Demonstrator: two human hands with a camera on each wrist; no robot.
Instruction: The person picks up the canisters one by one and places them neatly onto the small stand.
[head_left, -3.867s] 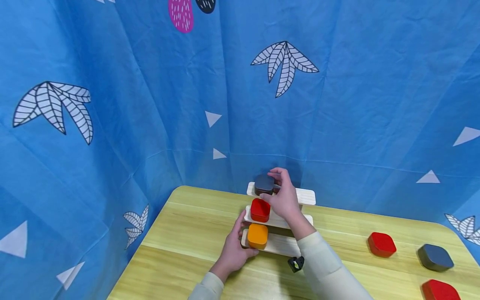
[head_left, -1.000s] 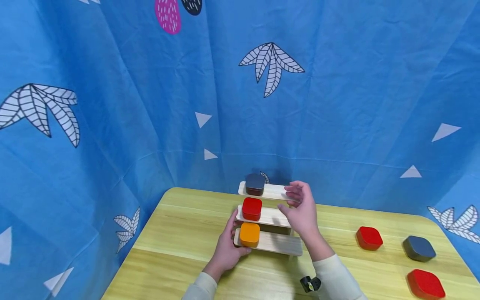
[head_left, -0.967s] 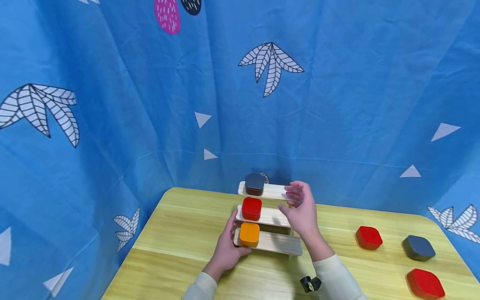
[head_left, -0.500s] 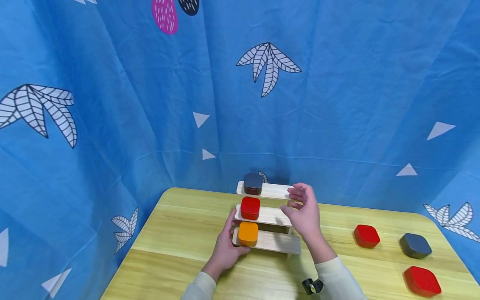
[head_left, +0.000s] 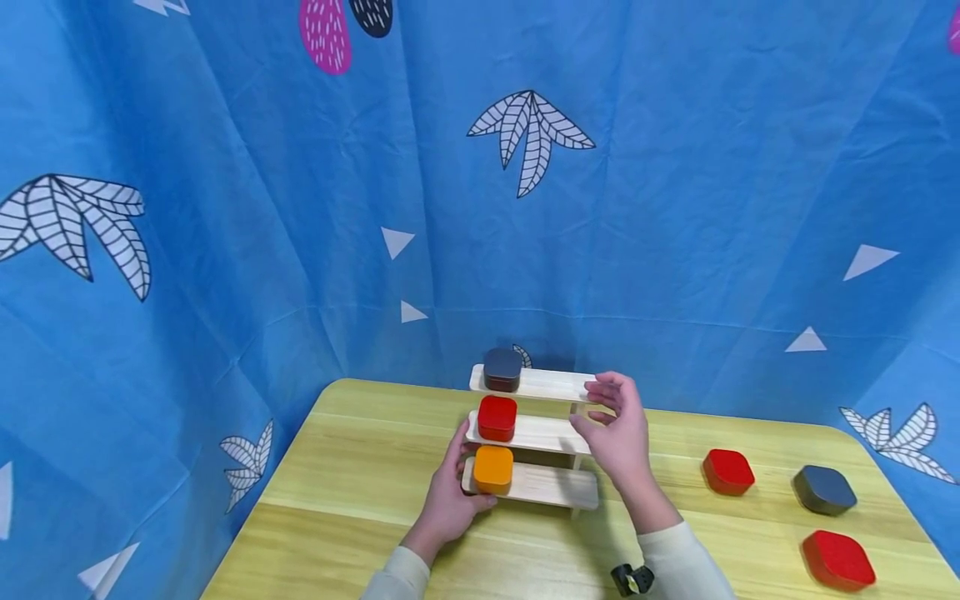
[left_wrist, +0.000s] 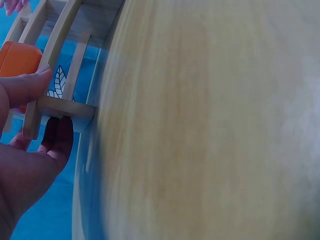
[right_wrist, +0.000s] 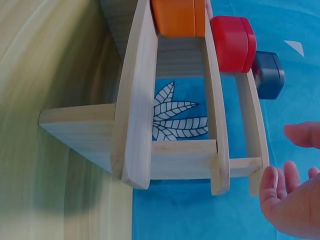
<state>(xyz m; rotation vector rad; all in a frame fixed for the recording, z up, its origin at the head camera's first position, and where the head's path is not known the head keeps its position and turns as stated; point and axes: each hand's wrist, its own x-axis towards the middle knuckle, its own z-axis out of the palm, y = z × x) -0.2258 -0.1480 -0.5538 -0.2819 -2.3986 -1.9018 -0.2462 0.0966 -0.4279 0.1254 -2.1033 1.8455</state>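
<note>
A three-step wooden rack [head_left: 551, 485] stands near the back of the table. On its left side sit an orange rounded-square box [head_left: 492, 470] on the bottom step, a red box [head_left: 497, 418] on the middle one and a dark blue-grey box [head_left: 502, 370] on top. My left hand [head_left: 448, 504] grips the rack's left end, its thumb on the front board and fingers behind in the left wrist view. My right hand [head_left: 622, 433] holds nothing; its fingers are loosely bent beside the top step's right end. In the right wrist view it is apart from the dark box [right_wrist: 270, 75].
To the right on the table [head_left: 360, 450] lie a red box [head_left: 728, 472], a dark grey box [head_left: 824, 490] and another red box [head_left: 838, 560]. A blue patterned cloth [head_left: 675, 250] hangs behind the table. A small black device [head_left: 632, 579] is at the right sleeve.
Earlier my right hand was at the dark box on the top step; it has let go and moved right along the rack. My left hand keeps its grip. The head view has shifted slightly.
</note>
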